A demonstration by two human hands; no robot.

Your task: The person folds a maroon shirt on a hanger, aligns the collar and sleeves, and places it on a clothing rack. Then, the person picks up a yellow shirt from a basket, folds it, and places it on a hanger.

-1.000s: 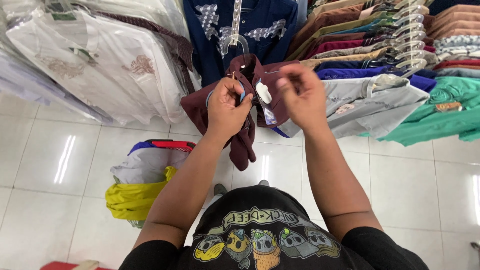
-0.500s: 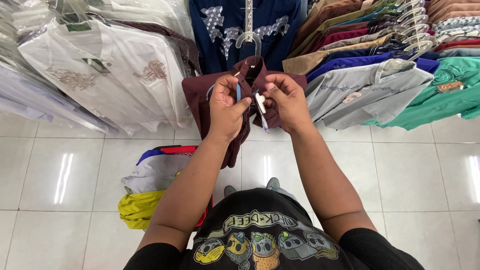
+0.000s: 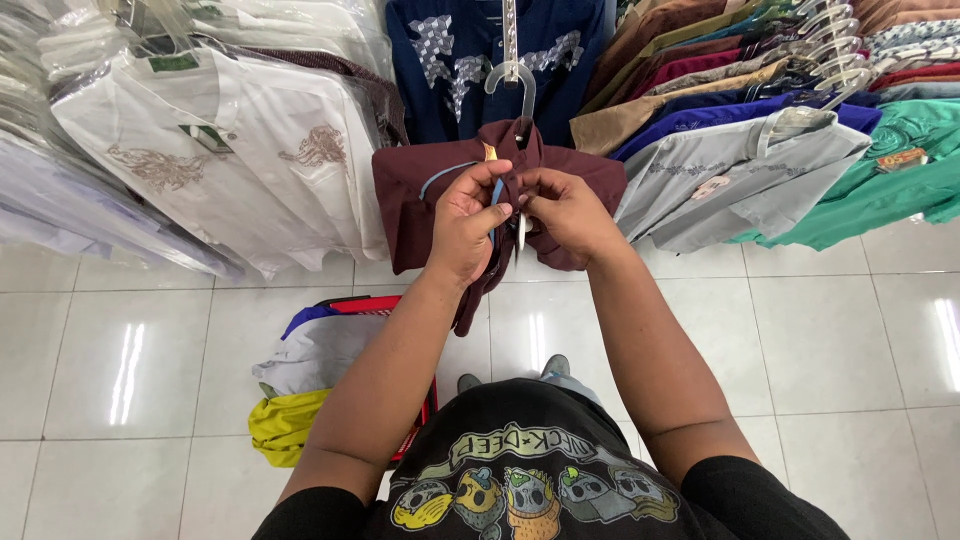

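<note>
White bagged shirts crowd left, hung shirts right; tiled floor below open.

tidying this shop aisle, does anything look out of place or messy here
Yes: a loose heap of clothes, yellow, grey and blue, spills over a red basket on the tiled floor instead of hanging. Both hands, left hand and right hand, hold the maroon shirt.

Maroon shirt, navy shirt with grey geometric print, white embroidered shirts, green shirt
</note>
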